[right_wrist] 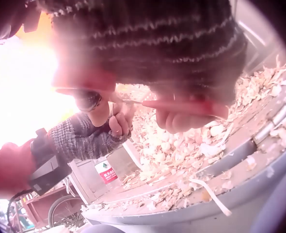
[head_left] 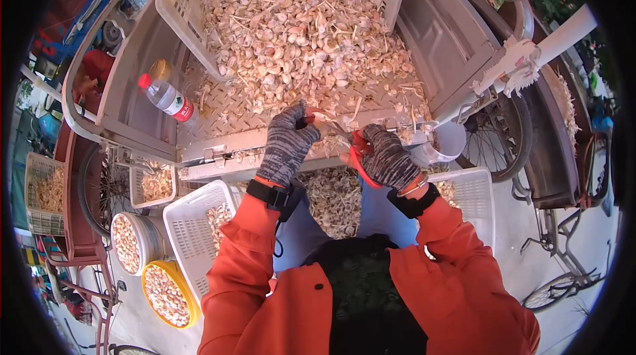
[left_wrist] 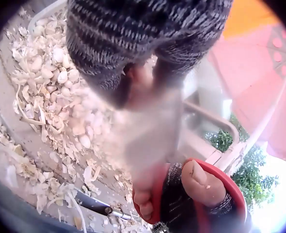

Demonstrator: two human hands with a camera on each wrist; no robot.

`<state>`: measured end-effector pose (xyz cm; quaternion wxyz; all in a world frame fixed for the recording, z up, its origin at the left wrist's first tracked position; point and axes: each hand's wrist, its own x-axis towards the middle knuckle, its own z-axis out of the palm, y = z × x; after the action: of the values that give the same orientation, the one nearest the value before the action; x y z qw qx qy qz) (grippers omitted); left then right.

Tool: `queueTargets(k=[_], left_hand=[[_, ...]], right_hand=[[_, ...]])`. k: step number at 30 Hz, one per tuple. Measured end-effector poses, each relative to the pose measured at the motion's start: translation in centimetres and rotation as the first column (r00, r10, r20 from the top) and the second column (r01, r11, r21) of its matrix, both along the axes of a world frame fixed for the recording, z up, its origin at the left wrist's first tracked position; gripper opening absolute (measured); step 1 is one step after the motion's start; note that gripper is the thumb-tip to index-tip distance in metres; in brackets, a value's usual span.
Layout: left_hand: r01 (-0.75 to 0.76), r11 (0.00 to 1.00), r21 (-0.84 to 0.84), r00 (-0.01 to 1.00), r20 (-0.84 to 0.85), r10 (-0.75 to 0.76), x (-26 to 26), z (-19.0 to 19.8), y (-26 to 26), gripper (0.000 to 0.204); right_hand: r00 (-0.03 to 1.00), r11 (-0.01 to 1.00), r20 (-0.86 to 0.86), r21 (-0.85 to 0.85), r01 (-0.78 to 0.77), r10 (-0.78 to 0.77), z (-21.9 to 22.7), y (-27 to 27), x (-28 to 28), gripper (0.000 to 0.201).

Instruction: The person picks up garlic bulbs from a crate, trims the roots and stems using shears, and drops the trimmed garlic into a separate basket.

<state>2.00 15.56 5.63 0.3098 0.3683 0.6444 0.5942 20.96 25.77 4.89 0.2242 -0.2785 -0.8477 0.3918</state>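
Red-handled scissors [head_left: 363, 160] are gripped by the right hand [head_left: 391, 159], whose fingers curl round the handles in a striped fingerless glove. Their blades point toward the left hand [head_left: 289, 143], also gloved, whose thumb and fingers pinch a small pale piece that looks like garlic [head_left: 324, 126]; blur in the left wrist view hides its shape. In the right wrist view the left hand [right_wrist: 92, 131] is close to the blade tips. Beyond both hands, a large heap of garlic [head_left: 291, 30] lies on the metal cart bed [head_left: 232, 131].
A red-capped bottle [head_left: 169, 100] stands left on the cart bed. White crates [head_left: 192, 222] sit below on both sides. Near the left one are a white bucket [head_left: 149, 236] and a yellow bucket [head_left: 191, 292] of cloves. A small white pail [head_left: 450, 140] hangs at the cart's right edge.
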Motion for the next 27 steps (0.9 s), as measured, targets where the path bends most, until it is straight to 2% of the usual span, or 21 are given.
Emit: queueTargets(k=[2, 4, 5, 6, 7, 8, 9, 10, 12, 14, 15, 16, 18, 19, 20, 21, 22, 23, 24, 26, 27], left_hand=[[0.006, 0.995, -0.097, 0.997, -0.077, -0.013, 0.8, 0.8, -1.9, 0.026], [0.066, 0.982, -0.174, 0.998, -0.007, -0.068, 1.6, 1.3, -3.7, 0.025], [0.094, 0.988, -0.123, 0.989, 0.121, -0.079, 1.9, 0.8, -4.5, 0.025], [0.087, 0.988, -0.130, 0.989, 0.129, -0.070, 2.3, 0.2, -5.5, 0.025], [0.095, 0.992, -0.084, 0.966, 0.248, -0.072, 2.7, -0.3, -6.2, 0.025], [0.099, 0.995, -0.033, 0.930, 0.360, -0.080, 3.0, -0.5, -6.6, 0.024], [0.107, 0.994, -0.028, 0.933, 0.349, -0.090, 3.2, -0.9, -7.1, 0.023], [0.101, 0.994, -0.030, 0.931, 0.354, -0.084, 3.5, -1.6, -7.6, 0.023], [0.075, 0.995, 0.063, 0.768, 0.632, -0.098, 3.2, -2.8, -8.4, 0.023], [0.097, 0.995, 0.024, 0.700, 0.709, -0.086, 2.3, -4.0, -10.4, 0.030], [0.096, 0.995, 0.033, 0.654, 0.751, -0.088, 1.4, -5.5, -10.9, 0.032], [0.100, 0.994, 0.034, 0.597, 0.797, -0.088, 0.5, -6.6, -11.1, 0.034], [-0.004, 0.989, 0.151, 0.590, 0.799, -0.120, -1.5, -5.7, -10.6, 0.033], [-0.037, 0.977, 0.208, 0.664, 0.736, -0.132, -3.5, -5.5, -9.9, 0.029], [-0.061, 0.963, 0.264, 0.734, 0.666, -0.136, -5.4, -5.3, -9.1, 0.025], [-0.146, 0.970, 0.193, 0.830, 0.558, 0.014, -7.1, -5.3, -7.7, 0.016], [-0.187, 0.982, -0.013, 0.916, 0.360, 0.179, -8.9, -5.1, -6.0, 0.014], [-0.233, 0.972, 0.024, 0.961, 0.157, 0.226, -9.8, -4.0, -4.1, 0.016], [-0.264, 0.961, -0.087, 0.964, 0.016, 0.266, -11.3, -3.5, -2.6, 0.023], [-0.329, 0.944, -0.038, 0.886, -0.359, 0.294, -13.7, -3.9, 1.0, 0.031], [-0.325, 0.944, -0.047, 0.890, -0.353, 0.289, -14.5, -4.0, 2.2, 0.031]], right_hand=[[0.998, 0.998, 0.051, 0.044, -0.049, 0.047, 1.0, -1.4, 1.4, 0.046], [0.977, 0.980, 0.145, -0.144, -0.134, 0.155, 0.4, -2.4, 2.5, 0.041], [0.975, 0.980, 0.118, -0.077, -0.182, 0.190, 1.0, -3.5, 2.9, 0.037], [0.972, 0.978, 0.123, -0.086, -0.190, 0.200, 1.3, -4.6, 3.2, 0.037], [0.972, 0.801, 0.076, -0.583, -0.136, 0.221, 1.6, -5.5, 3.4, 0.038], [0.977, 0.400, 0.028, -0.915, -0.061, 0.211, 1.6, -6.2, 3.5, 0.041], [0.975, 0.464, -0.019, -0.877, -0.123, 0.223, 1.2, -7.1, 3.5, 0.042], [0.973, 0.461, -0.014, -0.879, -0.121, 0.229, 0.4, -7.6, 3.9, 0.042], [0.944, 0.194, -0.294, -0.928, -0.319, 0.149, -1.7, -7.5, 4.0, 0.040], [0.935, 0.054, -0.346, -0.935, -0.350, 0.073, -4.2, -7.2, 4.3, 0.040], [0.989, -0.071, -0.148, -0.986, -0.148, -0.001, -3.9, -7.6, 4.5, 0.041], [0.987, -0.066, -0.159, -0.985, -0.159, 0.003, -3.8, -7.9, 4.1, 0.041], [0.974, -0.202, -0.219, -0.958, -0.203, 0.061, -2.1, -8.1, 2.9, 0.044], [0.952, -0.069, -0.287, -0.957, -0.281, 0.108, 0.1, -7.9, 2.3, 0.047], [0.952, -0.073, -0.284, -0.958, -0.277, 0.113, 0.0, -7.1, 1.0, 0.047], [0.915, -0.039, -0.363, -0.931, -0.362, 0.175, -0.5, -6.3, -0.3, 0.048], [0.869, -0.009, -0.435, -0.895, -0.446, 0.234, -1.3, -5.6, -1.3, 0.050], [0.953, 0.268, -0.126, -0.942, -0.202, 0.276, -2.9, -4.8, -1.9, 0.048], [0.954, 0.274, -0.125, -0.940, -0.202, 0.273, -2.7, -4.4, -2.6, 0.048], [0.952, 0.439, -0.029, -0.883, -0.167, 0.305, -2.1, -3.4, -4.0, 0.043], [0.939, 0.440, -0.102, -0.863, -0.247, 0.328, -2.6, -2.8, -4.4, 0.036]])
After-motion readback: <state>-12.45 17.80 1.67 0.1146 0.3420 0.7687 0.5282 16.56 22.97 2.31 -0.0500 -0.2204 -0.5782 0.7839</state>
